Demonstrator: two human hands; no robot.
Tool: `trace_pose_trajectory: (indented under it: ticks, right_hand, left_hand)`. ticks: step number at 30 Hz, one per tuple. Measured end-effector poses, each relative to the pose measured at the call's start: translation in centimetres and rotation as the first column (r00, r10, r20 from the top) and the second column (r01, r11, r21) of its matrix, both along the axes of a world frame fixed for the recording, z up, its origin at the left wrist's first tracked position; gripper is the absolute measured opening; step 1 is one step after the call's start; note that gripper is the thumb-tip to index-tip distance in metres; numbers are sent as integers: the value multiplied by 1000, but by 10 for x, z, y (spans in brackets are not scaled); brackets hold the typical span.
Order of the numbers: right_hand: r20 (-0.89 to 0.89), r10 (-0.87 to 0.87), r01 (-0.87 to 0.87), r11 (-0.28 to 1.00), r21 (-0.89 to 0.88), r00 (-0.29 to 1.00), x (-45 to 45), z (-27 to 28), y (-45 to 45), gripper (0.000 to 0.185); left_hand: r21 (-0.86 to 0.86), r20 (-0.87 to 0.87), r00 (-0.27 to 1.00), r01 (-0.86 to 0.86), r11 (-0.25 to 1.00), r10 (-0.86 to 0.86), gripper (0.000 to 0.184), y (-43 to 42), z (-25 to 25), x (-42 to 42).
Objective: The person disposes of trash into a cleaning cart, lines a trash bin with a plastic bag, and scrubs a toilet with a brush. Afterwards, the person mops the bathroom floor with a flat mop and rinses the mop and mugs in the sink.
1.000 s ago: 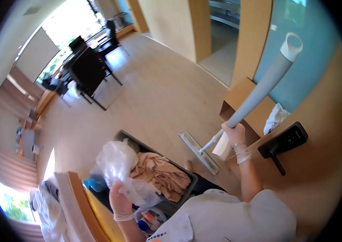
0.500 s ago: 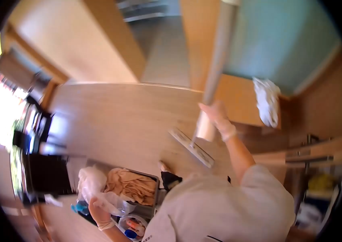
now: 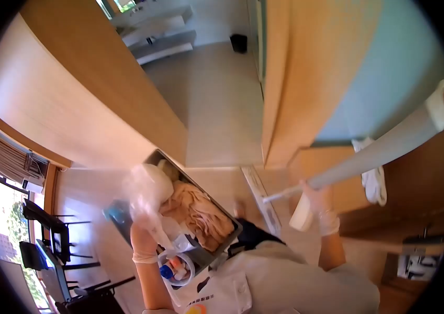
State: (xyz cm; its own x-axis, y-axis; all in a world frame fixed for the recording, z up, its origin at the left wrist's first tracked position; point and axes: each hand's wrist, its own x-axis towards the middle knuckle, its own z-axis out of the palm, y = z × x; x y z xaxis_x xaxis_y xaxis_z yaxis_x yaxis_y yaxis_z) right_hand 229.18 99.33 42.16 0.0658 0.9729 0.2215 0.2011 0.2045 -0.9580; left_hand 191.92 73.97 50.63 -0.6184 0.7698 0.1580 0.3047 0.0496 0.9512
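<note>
My gloved left hand (image 3: 143,242) is closed round the gathered neck of a clear plastic bag (image 3: 148,191). The bag rests over a dark grey bin (image 3: 231,242) that holds crumpled peach cloth (image 3: 198,212). Beside that wrist is a small round bucket (image 3: 191,273) with bottles inside. My gloved right hand (image 3: 320,201) grips a long grey tube (image 3: 381,152) together with a thin mop pole. A cream roll or tube end shows below the fingers. The flat mop head (image 3: 261,201) lies on the floor.
Ahead is an open doorway with a grey floor (image 3: 222,104), shelves and a small black bin (image 3: 239,43). White cloth (image 3: 373,183) hangs over a wooden box (image 3: 332,162) at the right. Black chairs (image 3: 49,225) stand at the lower left.
The view has turned right to face the doorway, and the chairs have shifted down the left side. The tube now leans further right. Both hands keep their hold.
</note>
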Motion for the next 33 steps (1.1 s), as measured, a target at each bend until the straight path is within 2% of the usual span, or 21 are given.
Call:
trace_pose_trajectory:
  ticks: [1,2,3,5,6,9,11,12,13,15,16,17,19,20,21,24,27,28,31,32,33]
  right_hand:
    - [46,-120,114,987,117,992,-19,-23,-5,27]
    - [76,-136,122,978,169,988,-34,-17,-27,28]
    - [92,-145,130,979,156,985,-44,-15,-50,28]
    - [199,-95,127,979,-157,975,-91,-21,-71,35]
    - [326,-120,176,973,-147,938,-101,-7,-89,39]
    - [382,-280,328,942,-65,881,-117,-53,-111,36]
    - [357,-287,341,935,-96,889,-122,-55,-125,36]
    - [336,-284,343,930,-131,898,-127,-58,-130,36]
    - [328,-302,361,923,-135,895,-127,-65,-140,36]
    - [313,-347,404,905,-137,884,-119,-76,-162,37]
    - [259,-457,469,883,18,851,-114,-85,-174,36]
    - [251,-469,477,878,33,847,-114,-75,-162,36]
    - [163,-452,463,886,-31,877,-95,-61,-185,31]
    - [168,-418,434,899,-65,893,-78,-62,-204,27]
    - [171,-386,405,909,-96,906,-64,-68,-224,24]
    - [24,-445,445,893,-60,895,-34,-70,-286,17]
    - [45,-456,458,887,-59,889,-21,-106,-318,16]
    - [87,-457,463,885,-58,885,-14,-113,-330,15]
    - [30,-509,509,861,3,860,-3,-136,-306,16]
    - [49,-497,499,866,-37,866,-16,-114,-313,16]
    - [36,-541,542,836,-90,840,-29,-90,-316,17]
  left_hand:
    - [274,559,812,9,962,-167,17,4,-6,-18]
    - [241,421,903,-21,970,-85,19,3,-5,-18]
    - [320,347,894,171,932,-283,20,-6,-17,-37]
    - [69,137,950,272,960,-279,19,6,-30,-80]
    - [103,243,928,265,959,-282,19,10,-35,-87]
    - [113,492,811,301,947,-316,22,23,-56,-101]
    - [86,263,866,419,904,-426,21,26,-68,-106]
    - [117,488,744,462,879,-456,19,33,-73,-116]
    - [5,9,853,521,853,-521,18,29,-67,-108]
    - [-149,-249,761,582,800,-599,15,30,-72,-120]
    - [180,39,850,511,841,-525,15,33,-84,-116]
    - [194,30,845,519,833,-534,15,59,-69,-127]
    - [-24,-240,806,552,834,-540,19,64,-56,-133]
    - [-147,-590,644,506,850,-486,21,52,-30,-123]
    - [-123,-546,679,515,848,-491,20,48,-30,-124]
    - [-35,-642,650,505,862,-407,20,37,-30,-126]
    - [-14,-525,704,555,832,-479,21,49,-79,-141]
    - [69,-340,791,560,826,-508,22,52,-94,-146]
    - [160,-325,789,589,792,-521,25,59,-64,-142]
    - [24,-528,723,537,843,-445,26,58,-61,-145]
    - [-82,-716,587,467,881,-378,27,56,-56,-144]
